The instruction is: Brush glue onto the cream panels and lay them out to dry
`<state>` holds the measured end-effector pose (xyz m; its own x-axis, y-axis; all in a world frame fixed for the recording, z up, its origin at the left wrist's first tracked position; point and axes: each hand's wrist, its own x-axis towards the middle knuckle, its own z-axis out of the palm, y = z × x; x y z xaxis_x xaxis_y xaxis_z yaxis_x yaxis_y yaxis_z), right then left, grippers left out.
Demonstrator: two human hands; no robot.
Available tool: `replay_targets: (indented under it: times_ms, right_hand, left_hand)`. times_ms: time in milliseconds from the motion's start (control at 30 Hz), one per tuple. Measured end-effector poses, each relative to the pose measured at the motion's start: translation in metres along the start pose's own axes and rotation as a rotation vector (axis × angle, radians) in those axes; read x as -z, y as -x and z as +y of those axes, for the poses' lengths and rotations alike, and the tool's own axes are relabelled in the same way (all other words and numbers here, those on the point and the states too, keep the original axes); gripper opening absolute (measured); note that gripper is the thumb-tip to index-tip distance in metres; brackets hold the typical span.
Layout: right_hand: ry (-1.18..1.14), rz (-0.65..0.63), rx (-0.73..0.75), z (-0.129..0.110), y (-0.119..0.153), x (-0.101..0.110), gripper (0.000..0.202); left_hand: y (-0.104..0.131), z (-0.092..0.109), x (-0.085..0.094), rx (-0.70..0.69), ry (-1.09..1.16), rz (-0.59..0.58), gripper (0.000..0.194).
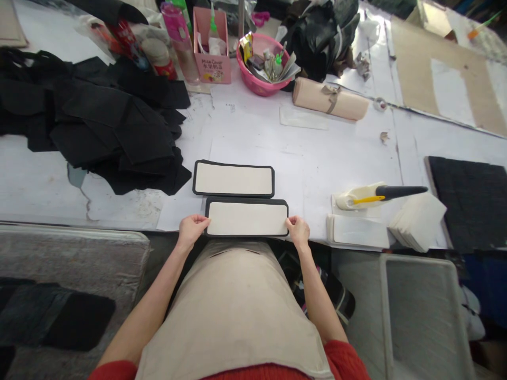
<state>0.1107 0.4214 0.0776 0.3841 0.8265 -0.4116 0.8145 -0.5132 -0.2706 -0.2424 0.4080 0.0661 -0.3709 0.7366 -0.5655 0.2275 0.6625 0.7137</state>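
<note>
A cream rectangular panel with a black border (247, 219) lies at the table's front edge, on what looks like a stack of black pieces. My left hand (193, 230) pinches its left end between thumb and fingers. At the opposite end, my right hand (298, 230) grips the panel's edge in the same way. Just behind it sits a second cream panel with a black border (234, 179), also apparently on a stack, touched by neither hand.
Black cut pieces (111, 116) heap up on the left. Behind are a pink basin (259, 87) and a pink box (213, 68). To the right lie a glue container with a brush (358, 196), white card stacks (356, 231) and a black stack (471, 200). A grey bin (428, 311) stands below.
</note>
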Motion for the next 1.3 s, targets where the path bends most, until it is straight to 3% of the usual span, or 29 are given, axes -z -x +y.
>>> replay_targets:
  times_ms: [500,1300]
  right_hand:
    - [0.018,0.038,0.009,-0.001,0.001,-0.007,0.022]
    - [-0.017,0.069,0.014,-0.001,0.004,-0.012,0.022]
  left_hand:
    - [-0.002,-0.009,-0.001,-0.033,0.061,-0.011,0.025]
    - [0.001,-0.006,-0.002,-0.03,0.082,-0.017,0.028]
